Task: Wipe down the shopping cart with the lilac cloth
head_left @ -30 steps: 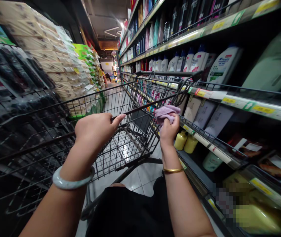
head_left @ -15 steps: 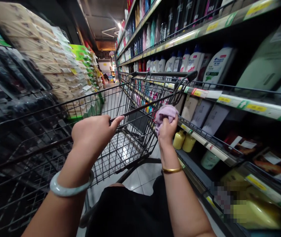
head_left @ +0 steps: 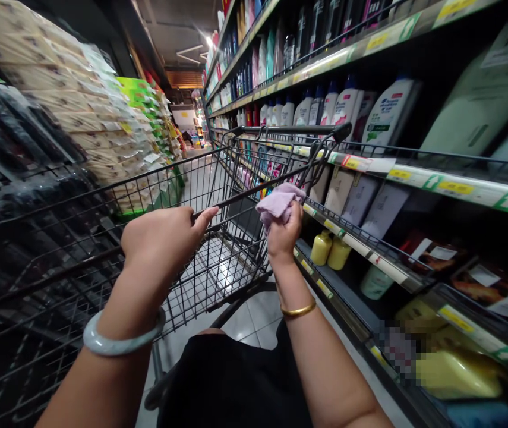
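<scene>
A black wire shopping cart [head_left: 209, 279] stands in front of me, its side rail crossing the view. My left hand [head_left: 164, 238], with a pale bangle on the wrist, is closed round that rail, thumb along the top. Bunched in my right hand [head_left: 284, 238] is a light purple cloth [head_left: 279, 205], held beside the rail near the cart's right end. Whether the cloth touches the metal I cannot tell. Only the floor shows through the mesh of the cart's basket.
Shelves on the right hold shampoo bottles [head_left: 390, 110], boxes and yellow bottles [head_left: 321, 248]. On the left are stacked tissue packs [head_left: 71, 113] and dark wrapped goods [head_left: 17, 131]. A tiled aisle runs ahead beyond the cart.
My right hand has moved left with the cloth, whose folds now spread over the top of the fist. My left hand stays on the rail. The view has shifted slightly.
</scene>
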